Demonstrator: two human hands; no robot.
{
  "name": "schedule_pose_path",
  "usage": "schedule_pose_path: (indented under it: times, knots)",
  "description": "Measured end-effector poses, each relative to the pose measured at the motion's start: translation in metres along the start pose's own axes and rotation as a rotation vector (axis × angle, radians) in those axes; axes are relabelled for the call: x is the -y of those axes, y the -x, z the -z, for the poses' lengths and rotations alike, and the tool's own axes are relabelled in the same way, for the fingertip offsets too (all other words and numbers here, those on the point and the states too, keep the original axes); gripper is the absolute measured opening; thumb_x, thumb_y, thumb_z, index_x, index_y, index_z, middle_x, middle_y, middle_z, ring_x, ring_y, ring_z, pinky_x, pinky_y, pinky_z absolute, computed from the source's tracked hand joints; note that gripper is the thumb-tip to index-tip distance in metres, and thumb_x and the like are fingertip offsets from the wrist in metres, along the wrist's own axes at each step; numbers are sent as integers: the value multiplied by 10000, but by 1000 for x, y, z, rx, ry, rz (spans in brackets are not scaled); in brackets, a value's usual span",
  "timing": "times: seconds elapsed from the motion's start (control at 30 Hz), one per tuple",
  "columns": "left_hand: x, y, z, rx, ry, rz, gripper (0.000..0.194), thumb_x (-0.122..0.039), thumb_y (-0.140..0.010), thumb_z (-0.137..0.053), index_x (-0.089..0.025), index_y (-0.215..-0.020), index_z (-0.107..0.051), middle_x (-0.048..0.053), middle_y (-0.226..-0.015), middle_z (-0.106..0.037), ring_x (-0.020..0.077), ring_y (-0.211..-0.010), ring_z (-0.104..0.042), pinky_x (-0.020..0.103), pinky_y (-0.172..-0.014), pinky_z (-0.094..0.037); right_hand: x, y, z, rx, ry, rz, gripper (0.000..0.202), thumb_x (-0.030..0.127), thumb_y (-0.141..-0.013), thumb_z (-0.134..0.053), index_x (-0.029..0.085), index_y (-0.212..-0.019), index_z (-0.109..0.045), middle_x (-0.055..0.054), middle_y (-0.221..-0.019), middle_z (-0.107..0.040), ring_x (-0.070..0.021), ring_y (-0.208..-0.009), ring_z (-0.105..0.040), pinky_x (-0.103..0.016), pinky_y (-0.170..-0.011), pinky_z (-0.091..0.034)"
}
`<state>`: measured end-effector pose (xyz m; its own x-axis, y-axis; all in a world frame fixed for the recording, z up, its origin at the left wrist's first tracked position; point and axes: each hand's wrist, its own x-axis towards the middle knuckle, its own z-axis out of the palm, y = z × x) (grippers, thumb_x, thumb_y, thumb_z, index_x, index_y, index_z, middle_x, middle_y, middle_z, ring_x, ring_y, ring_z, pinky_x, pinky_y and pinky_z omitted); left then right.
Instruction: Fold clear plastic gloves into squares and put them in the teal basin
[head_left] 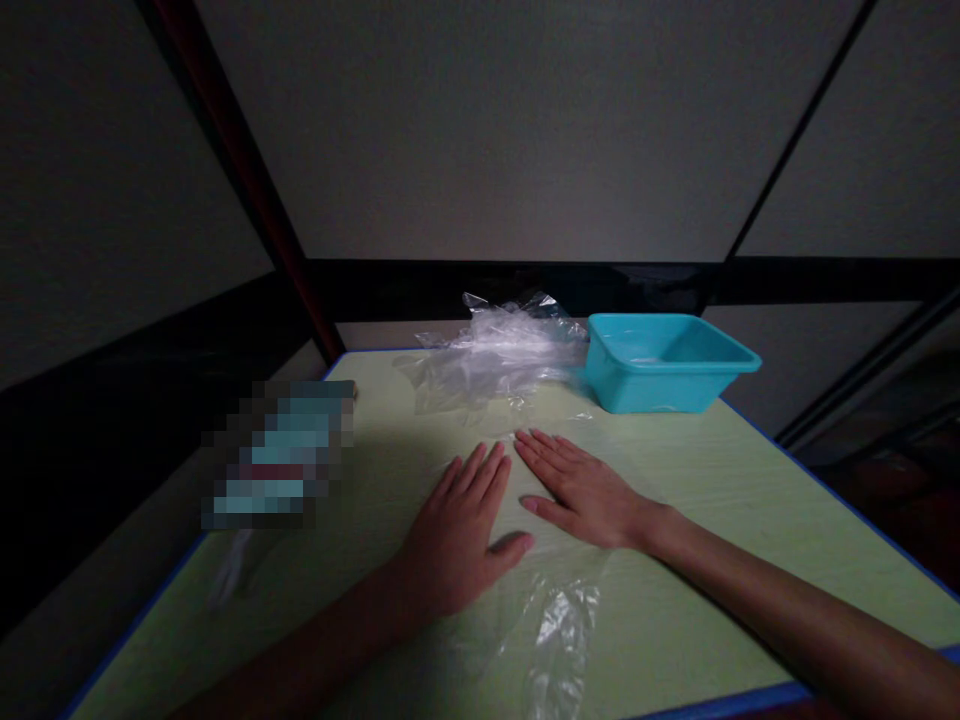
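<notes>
My left hand point(463, 535) lies flat, palm down, near the middle of the pale green table point(360, 590), its thumb pointing right. To its right my right hand point(581, 490) is also palm down, fingers stretched toward the upper left. A thin clear plastic bag point(562, 640) is spread under or between the hands, with its crinkled end toward the front edge; its full outline is hard to make out. Neither hand grips anything. Behind the hands sits a heap of crumpled clear plastic bags point(499, 355).
A turquoise rectangular basin point(660, 390) stands at the back right, beside the heap. At the left edge lies a pixelated object point(281, 455), with a bit of whitish plastic point(232, 565) in front. Grey wall panels point(510, 130) rise behind the table.
</notes>
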<state>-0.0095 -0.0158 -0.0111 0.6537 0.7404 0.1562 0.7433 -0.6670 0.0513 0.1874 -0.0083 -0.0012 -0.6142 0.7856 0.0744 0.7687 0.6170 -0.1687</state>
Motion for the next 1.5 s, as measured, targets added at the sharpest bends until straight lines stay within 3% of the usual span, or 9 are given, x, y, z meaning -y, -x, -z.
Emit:
schedule_pose_path:
  times: [0.4, 0.53, 0.7, 0.83, 0.9, 1.07, 1.27, 1.4, 1.5]
  knots:
    - [2, 1, 4, 1, 46, -12, 723, -489, -753, -479, -96, -1323, -269, 123, -1416, -186, 257, -1303, -135, 439, -1044, -194, -27, 13, 1, -34, -2, -27, 683, 559, -854, -259, 129, -1375, -164, -87, -1418, -169, -232, -1299, -130, -410, -1048, -192]
    - [-10, 4, 19, -22, 161, -249, 647, -391, -799, -459, -126, -1345, -237, 87, -1430, -136, 232, -1309, -113, 414, -1066, -160, -26, 12, 3, 8, -2, -21, 688, 550, -860, -247, 96, -1371, -170, -104, -1420, -157, -229, -1302, -106, -400, -1056, -170]
    - [-38, 5, 45, 317, 454, -674, 527, -322, -896, -320, -230, -1374, -119, -35, -1416, -127, 144, -1299, -143, 304, -1088, -135, -25, 12, 7, 24, -5, -16, 683, 550, -863, -236, 111, -1378, -140, -91, -1430, -122, -221, -1306, -75, -393, -1062, -150]
    - [-49, 2, 53, 512, 573, -708, 496, -194, -903, -243, -335, -1359, -108, -125, -1378, -172, 101, -1276, -190, 268, -1090, -150, -26, 11, 8, 46, -2, -11, 697, 567, -859, -221, 110, -1378, -133, -97, -1432, -97, -225, -1306, -71, -388, -1064, -137]
    - [-49, 2, 53, 474, 548, -733, 495, -192, -892, -287, -312, -1358, -168, -98, -1373, -210, 116, -1267, -221, 282, -1082, -188, -27, 9, 9, 53, 2, -8, 700, 575, -856, -217, 119, -1380, -127, -92, -1434, -81, -225, -1306, -64, -392, -1063, -132]
    - [-50, 7, 48, 271, 267, -902, 388, -187, -902, -285, -81, -1264, -379, 53, -1365, -313, 160, -1256, -275, 285, -1034, -283, -32, 6, 8, 63, -2, -1, 706, 575, -856, -222, 110, -1378, -128, -102, -1433, -82, -228, -1307, -59, -399, -1065, -118]
    - [-52, 12, 45, 123, 113, -925, 352, -190, -913, -274, -83, -1214, -422, 62, -1334, -384, 147, -1228, -341, 251, -995, -326, -35, 7, 13, 26, 6, 7, 697, 557, -857, -260, 99, -1372, -160, -115, -1429, -112, -235, -1305, -90, -422, -1062, -116]
    - [-52, 11, 47, 107, 67, -915, 336, -197, -910, -286, -94, -1190, -439, 50, -1318, -410, 133, -1214, -365, 239, -983, -337, -9, 11, 20, -21, -50, 34, 600, 464, -895, -253, 100, -1368, -187, -112, -1430, -134, -209, -1305, -115, -389, -1067, -125]
    - [-52, 12, 41, 118, 41, -943, 346, -202, -917, -253, -93, -1197, -427, 38, -1330, -393, 135, -1215, -363, 234, -969, -351, 20, 15, 20, 48, -155, 127, 543, 367, -914, -253, 96, -1374, -153, -96, -1434, -130, -170, -1305, -112, -327, -1073, -128]
